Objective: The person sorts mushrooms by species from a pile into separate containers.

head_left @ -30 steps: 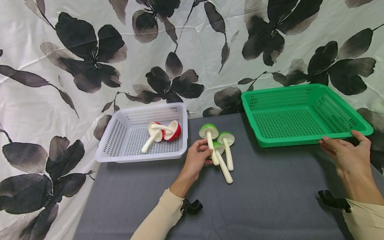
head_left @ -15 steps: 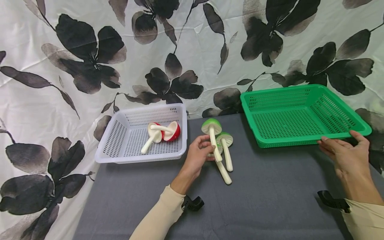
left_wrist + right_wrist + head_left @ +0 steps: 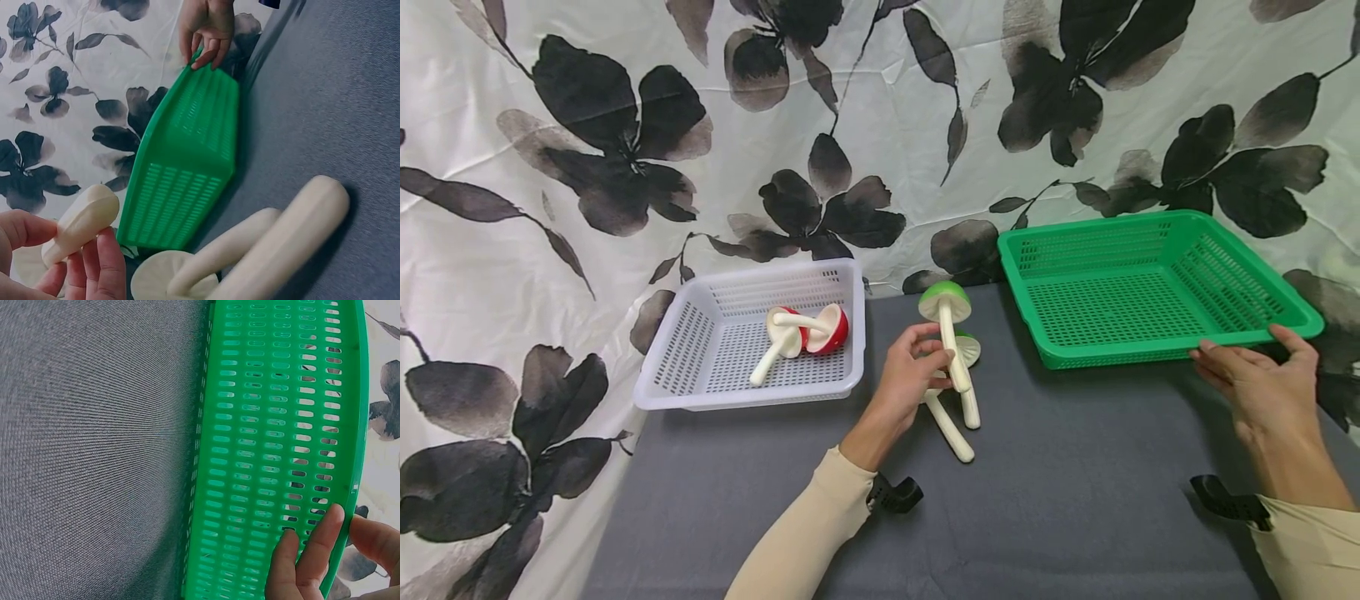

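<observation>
Now: left hand (image 3: 910,373) pinches green-capped mushroom (image 3: 946,307) by its stem | right hand (image 3: 1273,387) grips green basket (image 3: 1120,352) by its rim

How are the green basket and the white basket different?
The white basket has two red mushrooms inside; the green basket has none. The right hand grips the green basket; no hand touches the white basket. Both have walls with lots of little holes.

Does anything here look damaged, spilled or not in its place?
Nothing looks damaged or spilled. Slightly odd: two green mushrooms lie loose on the gray cloth, while both red mushrooms lie inside the white basket.
</observation>
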`<state>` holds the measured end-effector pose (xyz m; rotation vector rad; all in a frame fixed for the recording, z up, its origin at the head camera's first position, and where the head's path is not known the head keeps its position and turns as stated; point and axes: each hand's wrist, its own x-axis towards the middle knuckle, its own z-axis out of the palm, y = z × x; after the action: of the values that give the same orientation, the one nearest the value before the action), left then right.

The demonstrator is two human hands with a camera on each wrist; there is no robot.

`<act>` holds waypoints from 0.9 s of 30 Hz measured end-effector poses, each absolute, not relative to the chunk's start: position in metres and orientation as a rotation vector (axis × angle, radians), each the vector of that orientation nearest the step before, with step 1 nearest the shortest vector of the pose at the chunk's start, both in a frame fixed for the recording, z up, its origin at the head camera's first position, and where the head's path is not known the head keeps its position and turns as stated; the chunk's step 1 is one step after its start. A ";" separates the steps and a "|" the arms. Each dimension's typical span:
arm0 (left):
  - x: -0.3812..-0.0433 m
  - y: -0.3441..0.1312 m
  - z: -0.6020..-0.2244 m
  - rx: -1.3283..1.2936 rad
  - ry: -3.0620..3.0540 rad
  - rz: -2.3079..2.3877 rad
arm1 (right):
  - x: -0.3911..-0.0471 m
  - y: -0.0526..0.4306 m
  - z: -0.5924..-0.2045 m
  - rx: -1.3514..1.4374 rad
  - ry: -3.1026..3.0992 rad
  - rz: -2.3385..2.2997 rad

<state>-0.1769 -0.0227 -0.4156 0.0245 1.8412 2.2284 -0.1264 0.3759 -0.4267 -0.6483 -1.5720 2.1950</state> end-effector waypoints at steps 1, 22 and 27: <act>-0.178 -0.021 -0.415 0.027 1.841 2.227 | -0.126 0.376 -0.426 -0.643 -1.569 2.198; -0.203 0.020 -0.398 0.099 1.806 2.226 | -0.123 0.376 -0.425 -0.646 -1.574 2.202; -0.209 0.029 -0.395 0.115 1.801 2.232 | -0.123 0.376 -0.425 -0.634 -1.568 2.218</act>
<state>-0.2090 0.0288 -0.3948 0.1149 1.8011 2.2324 -0.1232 0.3757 -0.4247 -0.6342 -1.5680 2.2177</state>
